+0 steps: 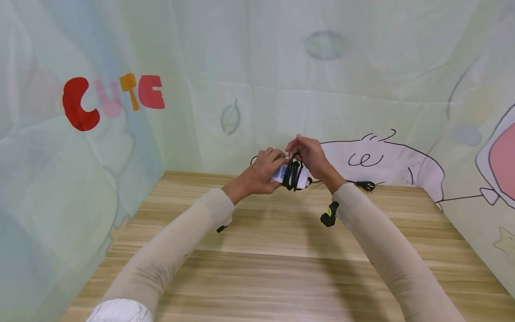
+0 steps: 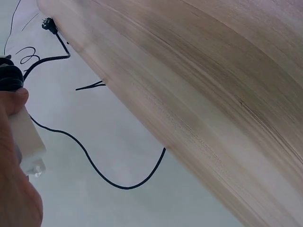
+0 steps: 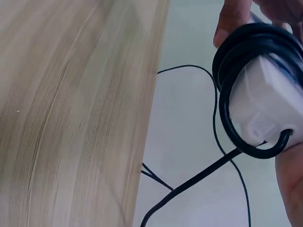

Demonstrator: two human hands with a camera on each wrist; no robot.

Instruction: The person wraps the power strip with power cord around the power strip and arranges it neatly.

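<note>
A white power strip (image 1: 303, 178) is held up off the table near its back edge, with its black cord (image 1: 293, 175) wound round it in several turns. My left hand (image 1: 263, 172) grips the strip's left end. At the top of the coil, my right hand (image 1: 311, 154) pinches the cord with bent fingers. The plug (image 1: 365, 185) hangs from a free length of cord to the right; the left wrist view also shows this plug (image 2: 49, 24). In the right wrist view the coil (image 3: 232, 85) circles the strip, and the cord leaves the strip's end face.
The wood-grain table (image 1: 257, 277) stretches out below both arms. A printed cloth (image 1: 257, 58) stands behind it and along both sides, with thin black lines drawn on it. A black wrist device (image 1: 330, 214) sits under the right sleeve.
</note>
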